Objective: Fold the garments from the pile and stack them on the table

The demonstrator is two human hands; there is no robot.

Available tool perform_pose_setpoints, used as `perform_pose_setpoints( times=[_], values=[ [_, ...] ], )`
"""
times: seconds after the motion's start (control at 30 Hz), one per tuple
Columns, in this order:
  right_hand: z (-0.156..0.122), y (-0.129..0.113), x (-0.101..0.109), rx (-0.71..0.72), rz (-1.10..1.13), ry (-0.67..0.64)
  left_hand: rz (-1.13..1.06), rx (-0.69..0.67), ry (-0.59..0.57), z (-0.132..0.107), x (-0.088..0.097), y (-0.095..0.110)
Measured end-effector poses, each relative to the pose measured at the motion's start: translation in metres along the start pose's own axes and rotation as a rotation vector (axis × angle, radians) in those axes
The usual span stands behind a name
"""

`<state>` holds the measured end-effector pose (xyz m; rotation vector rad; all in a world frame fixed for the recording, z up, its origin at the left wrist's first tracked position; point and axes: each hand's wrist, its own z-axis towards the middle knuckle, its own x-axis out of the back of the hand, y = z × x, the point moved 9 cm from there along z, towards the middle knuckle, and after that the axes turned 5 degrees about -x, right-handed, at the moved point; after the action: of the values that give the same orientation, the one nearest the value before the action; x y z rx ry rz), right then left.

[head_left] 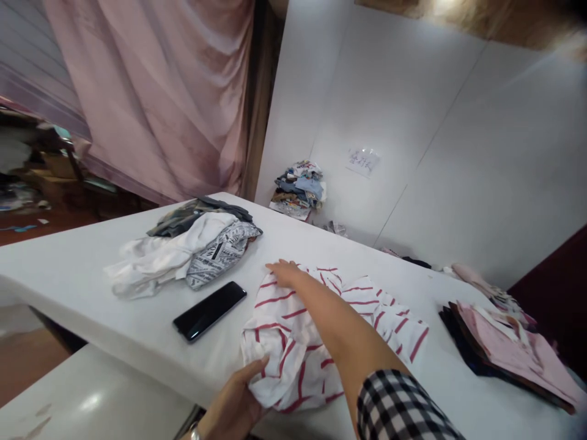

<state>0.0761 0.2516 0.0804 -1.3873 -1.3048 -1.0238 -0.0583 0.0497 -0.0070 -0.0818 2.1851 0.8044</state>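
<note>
A white garment with red stripes (302, 342) lies crumpled on the white table (68, 275) in front of me. My left hand (236, 397) grips its near edge at the table's front. My right hand (284, 272), on an arm in a black-and-white checked sleeve, reaches across the garment and rests flat on its far corner with fingers stretched out.
A black phone (210, 310) lies left of the garment. Behind it sits a heap of white, printed and dark clothes (183, 247). Folded pink and dark garments (509, 348) are stacked at the right. Another clothes pile (298, 186) lies by the white wall; a pink curtain (160, 91) hangs behind.
</note>
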Motion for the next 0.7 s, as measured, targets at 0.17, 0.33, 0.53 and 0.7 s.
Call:
perform_pose_setpoints(
  times=[0.17, 0.33, 0.53, 0.7],
  values=[
    [0.004, 0.017, 0.018, -0.051, 0.044, 0.07, 0.008, 0.033, -0.083, 0.013, 0.001, -0.003],
    [-0.039, 0.101, 0.096, -0.193, 0.223, 0.397, -0.038, -0.084, -0.079, 0.024, -0.011, 0.026],
    [-0.135, 0.18, 0.179, -0.261, 0.638, 0.823, 0.217, -0.257, -0.171, 0.04, -0.068, 0.04],
    [-0.211, 0.182, 0.226, -0.189, 0.677, 1.074, 0.49, -0.331, -0.128, 0.075, -0.116, 0.032]
  ],
)
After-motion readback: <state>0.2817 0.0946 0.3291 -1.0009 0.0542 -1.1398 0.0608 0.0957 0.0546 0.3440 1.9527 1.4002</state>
